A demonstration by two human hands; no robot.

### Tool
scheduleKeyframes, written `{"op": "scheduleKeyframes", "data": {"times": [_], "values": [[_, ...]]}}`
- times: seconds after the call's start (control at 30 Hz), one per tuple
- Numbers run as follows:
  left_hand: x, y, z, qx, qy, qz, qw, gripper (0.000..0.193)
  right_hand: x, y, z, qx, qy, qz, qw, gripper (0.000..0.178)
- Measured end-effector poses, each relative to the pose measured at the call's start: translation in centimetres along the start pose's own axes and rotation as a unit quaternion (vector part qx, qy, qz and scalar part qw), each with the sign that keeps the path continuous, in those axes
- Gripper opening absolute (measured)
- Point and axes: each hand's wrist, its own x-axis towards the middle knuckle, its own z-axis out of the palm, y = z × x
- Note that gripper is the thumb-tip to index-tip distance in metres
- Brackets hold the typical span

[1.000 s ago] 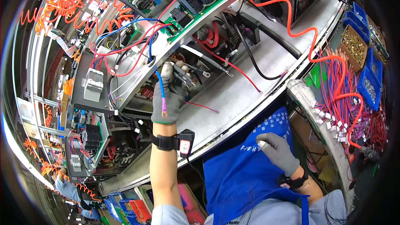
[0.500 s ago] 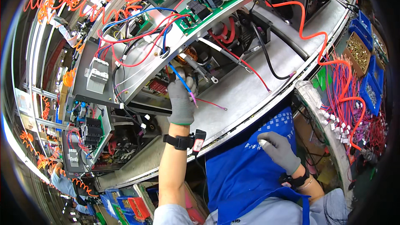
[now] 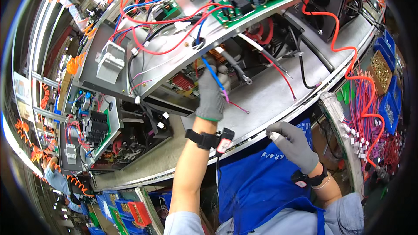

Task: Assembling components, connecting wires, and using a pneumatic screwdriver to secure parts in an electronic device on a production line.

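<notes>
My left hand point(image 3: 211, 93), in a grey knit glove, reaches under the edge of a metal panel point(image 3: 176, 67) into an open electrical chassis. Its fingers are partly hidden among the parts near a copper coil point(image 3: 216, 55). A blue cable point(image 3: 213, 73) with a purple end sleeve hangs down across the back of this hand. Beside the fingers is a thick grey-sleeved cable point(image 3: 234, 66) ending in a ring lug. My right hand point(image 3: 297, 147), also gloved, is held over my blue apron point(image 3: 257, 178) by the bench edge. Its fingers are loosely bent, apart from the thumb, with nothing visible between them.
On the panel stand a green circuit board point(image 3: 226, 16) with large capacitors, red and blue wires, and a grey terminal block point(image 3: 111, 63). An orange air hose point(image 3: 337, 35) crosses the right side. Beyond it lie bundled wires point(image 3: 359, 100) and blue bins point(image 3: 389, 109). Another chassis point(image 3: 130, 148) stands at left.
The view has shifted, so the bench sits further right and lower in it. My left hand is still under the panel. My right hand has risen toward the bench edge, its fingers extended further.
</notes>
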Motion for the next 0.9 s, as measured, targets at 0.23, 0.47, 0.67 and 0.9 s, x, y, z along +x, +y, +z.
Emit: {"op": "scheduleKeyframes", "data": {"times": [0.23, 0.47, 0.67, 0.9], "values": [[0.9, -0.3, 0.2, 0.021, 0.008, 0.026, 0.999, 0.035, 1.4, -1.9, 0.4, 0.050, -0.019, 0.020, 0.998, 0.022], [-1.2, 0.1, 0.1, 0.051, 0.001, 0.073, 0.996, 0.035, 4.0, -5.3, 1.3, 0.134, 0.040, 0.020, 0.990, 0.027], [-1.4, -2.0, -1.4, 0.437, 0.185, 0.420, 0.774, 0.016, 6.5, -5.2, -0.1, 0.066, 0.096, -0.057, 0.992, 0.036], [-0.7, -0.7, 1.6, 0.441, 0.139, 0.381, 0.800, 0.014, 9.6, -6.1, 0.0, -0.044, 0.081, -0.191, 0.977, 0.057]]}}
